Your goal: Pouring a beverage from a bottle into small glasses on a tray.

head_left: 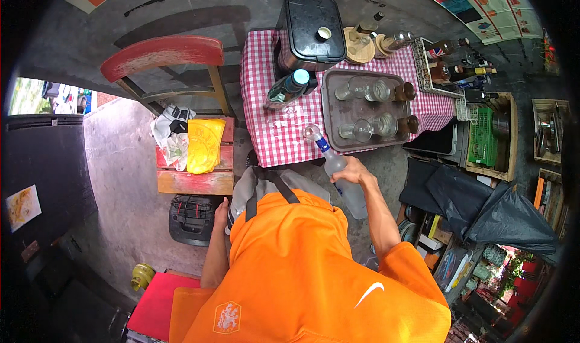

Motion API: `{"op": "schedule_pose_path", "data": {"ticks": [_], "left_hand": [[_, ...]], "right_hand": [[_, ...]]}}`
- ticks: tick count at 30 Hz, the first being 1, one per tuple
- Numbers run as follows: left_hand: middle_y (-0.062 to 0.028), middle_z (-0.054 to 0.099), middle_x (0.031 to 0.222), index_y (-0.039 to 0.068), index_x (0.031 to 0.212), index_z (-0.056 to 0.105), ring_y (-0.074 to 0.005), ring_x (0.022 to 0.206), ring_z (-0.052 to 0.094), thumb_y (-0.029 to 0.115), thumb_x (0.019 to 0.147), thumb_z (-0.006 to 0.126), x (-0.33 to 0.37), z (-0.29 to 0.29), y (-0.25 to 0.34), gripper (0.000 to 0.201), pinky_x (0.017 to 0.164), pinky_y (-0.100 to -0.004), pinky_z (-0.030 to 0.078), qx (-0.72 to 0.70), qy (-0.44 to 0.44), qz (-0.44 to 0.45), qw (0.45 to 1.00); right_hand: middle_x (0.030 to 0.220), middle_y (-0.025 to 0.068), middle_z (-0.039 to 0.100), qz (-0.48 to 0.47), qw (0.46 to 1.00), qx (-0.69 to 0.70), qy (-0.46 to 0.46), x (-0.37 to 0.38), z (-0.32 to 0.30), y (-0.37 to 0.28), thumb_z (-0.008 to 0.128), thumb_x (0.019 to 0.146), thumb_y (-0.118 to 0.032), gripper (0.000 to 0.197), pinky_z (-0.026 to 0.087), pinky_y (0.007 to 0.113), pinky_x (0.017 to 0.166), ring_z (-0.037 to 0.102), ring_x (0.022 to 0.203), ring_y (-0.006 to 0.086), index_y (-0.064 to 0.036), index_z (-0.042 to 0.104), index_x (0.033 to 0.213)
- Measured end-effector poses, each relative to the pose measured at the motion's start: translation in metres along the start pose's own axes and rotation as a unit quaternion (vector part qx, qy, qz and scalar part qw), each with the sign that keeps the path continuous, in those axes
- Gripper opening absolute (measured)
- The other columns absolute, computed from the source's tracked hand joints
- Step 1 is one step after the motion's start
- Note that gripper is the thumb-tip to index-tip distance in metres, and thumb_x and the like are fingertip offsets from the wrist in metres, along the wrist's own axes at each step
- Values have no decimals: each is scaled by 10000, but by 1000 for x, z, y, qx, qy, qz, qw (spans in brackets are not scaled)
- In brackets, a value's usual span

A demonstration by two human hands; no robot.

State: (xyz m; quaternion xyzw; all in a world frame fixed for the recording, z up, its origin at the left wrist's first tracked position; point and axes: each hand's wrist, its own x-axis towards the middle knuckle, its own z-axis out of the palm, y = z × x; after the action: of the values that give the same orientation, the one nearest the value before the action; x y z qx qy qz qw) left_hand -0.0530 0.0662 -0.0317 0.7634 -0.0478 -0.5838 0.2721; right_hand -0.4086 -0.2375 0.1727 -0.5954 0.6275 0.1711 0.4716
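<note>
My right hand [353,172] is wrapped round a frosted glass bottle [353,201] with a blue band at its neck. The bottle tilts, its mouth pointing up and left by the front edge of the checked tablecloth [284,149]. Just beyond it lies a brown tray [334,136] carrying two rows of upturned or standing glasses [359,130], some clear and some brownish. My left hand [222,212] hangs low at my side near the wooden chair seat [193,183], fingers stretched out, holding nothing.
On the table stand a black lidded bin [313,25], a dark bottle with a light-blue cap [284,90] and a wire basket of bottles [438,77]. A yellow bag [205,145] lies on the chair. A black case [191,221] is on the floor; crates [504,149] stand right.
</note>
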Motion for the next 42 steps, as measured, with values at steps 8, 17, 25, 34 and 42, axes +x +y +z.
{"op": "schedule_pose_path", "data": {"ticks": [8,17,25,34,42], "left_hand": [[-156,635,1050,-40,1107,603,-221,996,572,560,893,456,6,-1,-7,653,870,-325,419,11,-11,11,1000],[-142,632,1012,-54,1073,605,-197,948,561,542,900,468,-6,1,4,635,843,-317,425,-26,-22,26,999],[-117,624,993,-54,1072,600,-183,928,545,549,897,475,-14,1,17,640,840,-311,419,17,-11,24,1000],[-121,615,1041,-50,1128,584,-188,950,545,559,888,483,-11,0,16,662,856,-312,418,-9,-26,-3,1000],[-137,624,1033,-35,1115,600,-193,964,555,566,883,483,-11,1,15,655,861,-315,422,12,-11,11,1000]], "right_hand": [[874,115,679,1,1000,15,-10,0,-1,0,753,520,-238,481,473,341,801,638,853,242,-39,660,948],[874,123,679,2,1000,5,-12,-5,-5,-7,759,516,-248,487,471,344,803,638,856,247,-35,663,943],[909,139,673,13,1000,2,-10,-5,-5,-7,766,503,-264,529,469,352,812,633,880,262,-30,660,966],[913,135,669,8,1000,-3,-15,-1,-2,0,760,507,-259,543,463,352,820,626,896,265,-45,655,995],[913,129,670,14,1000,-11,-9,1,-2,2,754,509,-254,535,467,351,809,630,879,262,-51,657,993]]}}
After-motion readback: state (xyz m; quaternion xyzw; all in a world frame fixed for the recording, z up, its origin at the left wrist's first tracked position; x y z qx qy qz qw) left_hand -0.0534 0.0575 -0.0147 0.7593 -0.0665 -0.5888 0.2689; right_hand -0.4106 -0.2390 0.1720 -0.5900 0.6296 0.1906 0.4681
